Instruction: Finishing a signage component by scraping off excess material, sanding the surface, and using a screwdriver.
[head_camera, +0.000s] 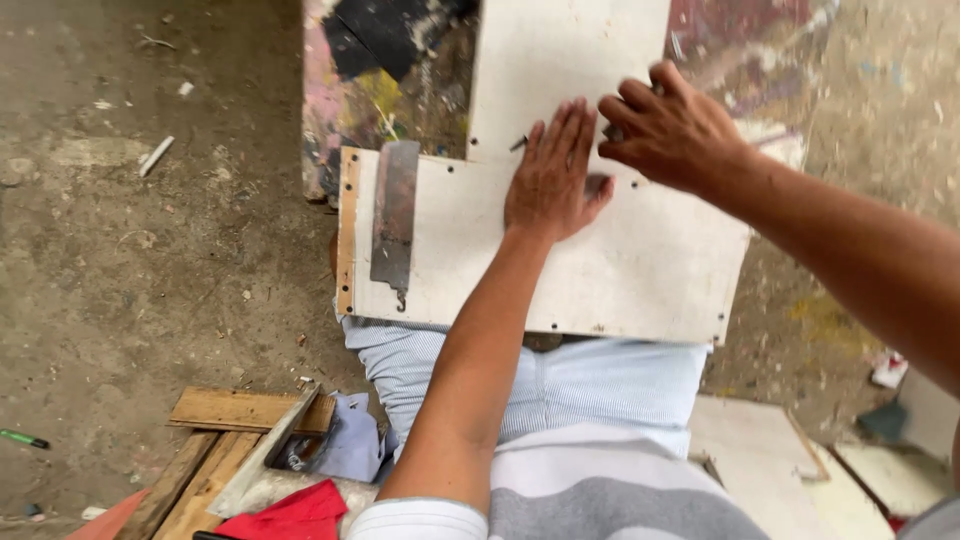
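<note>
My left hand (553, 170) lies flat, fingers together, on a white board (640, 260) that rests over my lap. My right hand (672, 128) is curled just right of it, fingertips pinched on something small I cannot make out. A second white board (560, 60) stands against the first at the far edge. A small dark nail or screw (519, 144) sits at the joint beside my left fingers. A flat metal blade (393, 212) with a hooked end lies on the board's left part.
Paint-stained surface (390, 90) behind the boards. Wooden slats (215, 440), a metal strip (262, 452), red cloth (290, 515) and blue cloth at lower left on the dirt floor. White panels (760, 450) at lower right. A green pen (22, 438) at far left.
</note>
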